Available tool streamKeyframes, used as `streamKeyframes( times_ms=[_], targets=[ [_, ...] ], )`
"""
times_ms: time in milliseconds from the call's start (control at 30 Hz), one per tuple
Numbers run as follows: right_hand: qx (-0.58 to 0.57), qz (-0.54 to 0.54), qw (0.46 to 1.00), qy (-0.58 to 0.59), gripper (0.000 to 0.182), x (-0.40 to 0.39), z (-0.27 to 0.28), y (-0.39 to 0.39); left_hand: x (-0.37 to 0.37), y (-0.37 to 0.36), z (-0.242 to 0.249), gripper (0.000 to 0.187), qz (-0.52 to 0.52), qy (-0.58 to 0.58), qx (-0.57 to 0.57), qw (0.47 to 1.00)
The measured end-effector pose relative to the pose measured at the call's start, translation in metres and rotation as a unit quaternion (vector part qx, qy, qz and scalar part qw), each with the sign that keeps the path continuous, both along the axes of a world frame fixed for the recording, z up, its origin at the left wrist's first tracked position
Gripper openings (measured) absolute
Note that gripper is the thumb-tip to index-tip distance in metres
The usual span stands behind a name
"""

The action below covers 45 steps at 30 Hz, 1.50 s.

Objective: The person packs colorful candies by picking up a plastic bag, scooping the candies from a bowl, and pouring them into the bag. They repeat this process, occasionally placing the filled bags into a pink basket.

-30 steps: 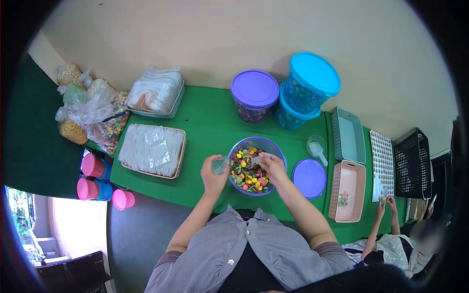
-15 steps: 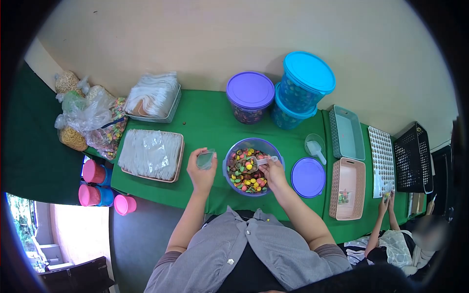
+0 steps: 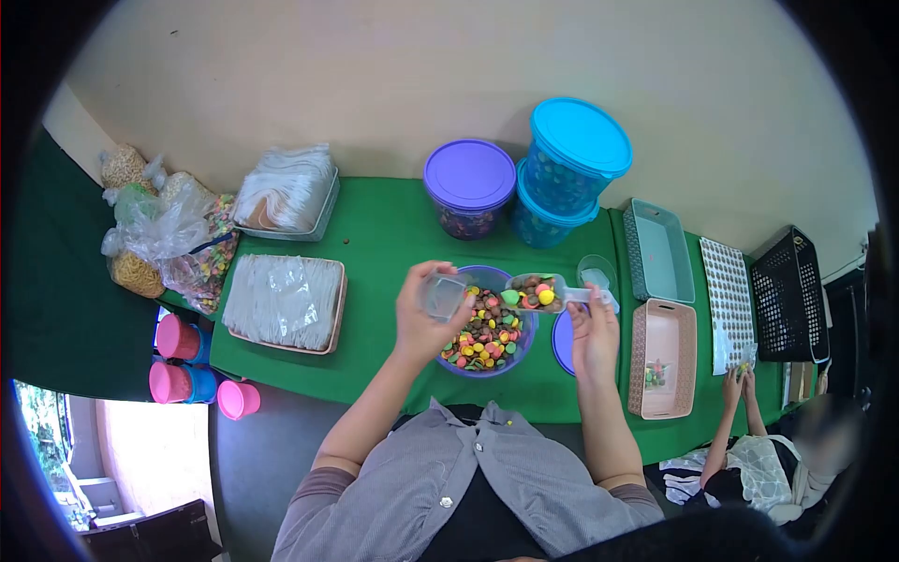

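Observation:
My left hand (image 3: 420, 317) is wrapped round a small clear plastic cup (image 3: 443, 297), tilted over the left edge of the purple bowl. In my right hand (image 3: 594, 339) is the handle of a clear scoop (image 3: 573, 295), loaded with round candies (image 3: 534, 294) in brown, green, yellow and pink. The scoop's mouth points left at the cup, with a gap between them. Below both, the purple bowl (image 3: 532, 337) holds many more of these candies. Partly hidden behind the right hand are a purple lid (image 3: 562, 348) and a clear cup (image 3: 594, 270).
To the left are baskets of clear bags (image 3: 281, 300) and bagged snacks (image 3: 187, 234). Lidded tubs (image 3: 468, 192) stand by the wall. On the right are a teal basket (image 3: 660, 253), a pink basket (image 3: 665, 356), a sticker sheet (image 3: 728, 300), a black crate (image 3: 791, 295) and another person's hands (image 3: 738, 379).
My right hand has lifted the loaded scoop out of the bowl, up and to the right. My left hand has brought the cup rightward to the bowl's edge.

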State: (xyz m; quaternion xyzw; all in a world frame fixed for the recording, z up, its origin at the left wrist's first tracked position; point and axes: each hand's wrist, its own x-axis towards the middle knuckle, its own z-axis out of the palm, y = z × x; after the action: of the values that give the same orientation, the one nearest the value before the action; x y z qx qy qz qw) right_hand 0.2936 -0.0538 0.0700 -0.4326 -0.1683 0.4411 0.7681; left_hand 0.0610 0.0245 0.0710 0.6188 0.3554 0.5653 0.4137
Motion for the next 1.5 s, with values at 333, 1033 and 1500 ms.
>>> streamKeyframes(
  times_ms=[333,1033,1500],
  targets=[
    [0.008,-0.001,0.998,-0.064,0.027,0.002,0.03,-0.012,0.026,0.0,-0.005,0.063,-0.179,0.234,-0.007,0.956],
    [0.005,0.134,0.943,-0.304,0.017,-0.007,0.055,0.02,0.046,-0.002,-0.013,0.071,-0.166,0.256,-0.011,0.952],
    [0.009,0.144,0.861,-0.487,0.02,-0.021,0.062,0.023,0.046,0.007,-0.021,0.06,-0.14,0.21,0.012,0.968]
  ],
)
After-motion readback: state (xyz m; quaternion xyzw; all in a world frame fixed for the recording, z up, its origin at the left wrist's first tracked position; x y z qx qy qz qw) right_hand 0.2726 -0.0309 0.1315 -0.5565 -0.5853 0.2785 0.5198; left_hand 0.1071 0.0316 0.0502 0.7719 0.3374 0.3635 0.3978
